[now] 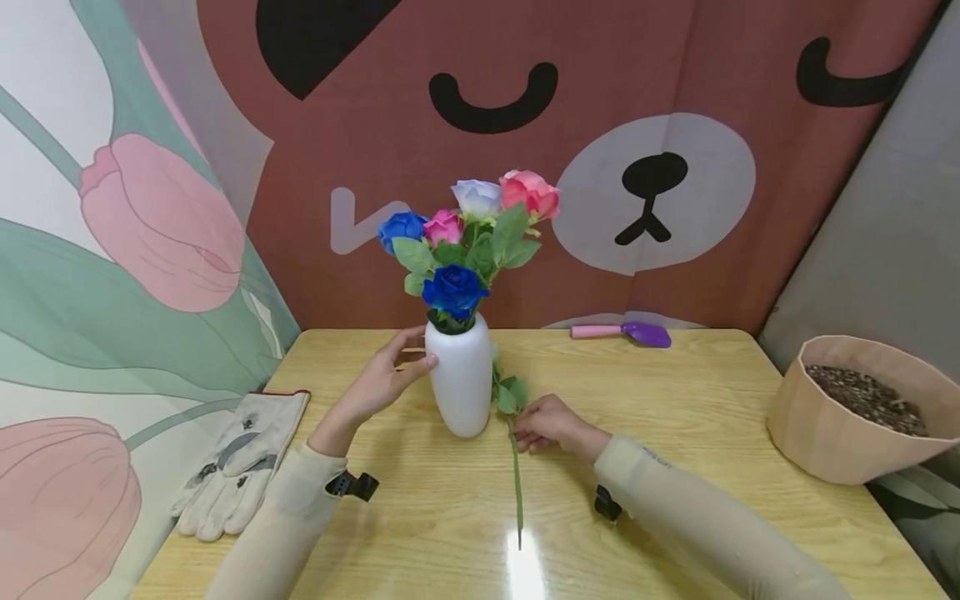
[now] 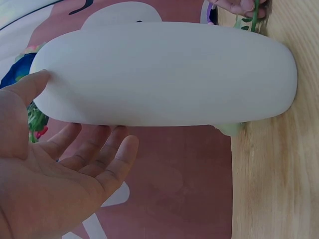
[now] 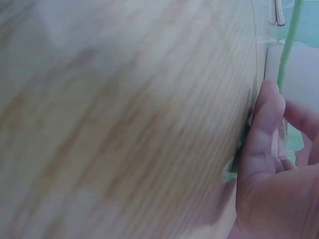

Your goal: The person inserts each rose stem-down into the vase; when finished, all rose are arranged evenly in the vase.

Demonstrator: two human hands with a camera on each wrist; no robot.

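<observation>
A white vase [image 1: 462,383] stands upright on the table, holding several roses in blue, pink, coral and pale lavender. My left hand [image 1: 382,377] holds the vase's upper left side, thumb on the front near the rim and fingers round behind. The left wrist view shows the vase [image 2: 164,74] sideways, with that hand [image 2: 75,169] against it. Right of the vase, my right hand [image 1: 551,423] pinches the green stem of a flower [image 1: 517,479] low over the table. Its leaves point away from me, and the pale bloom is mostly hidden behind the vase. The stem [image 3: 291,40] passes between thumb and fingers.
A pair of work gloves [image 1: 236,467] lies at the left edge of the wooden table [image 1: 420,517]. At the back edge rests a small purple trowel [image 1: 647,334] with a pink handle. A tan pot [image 1: 817,417] of soil stands on the right.
</observation>
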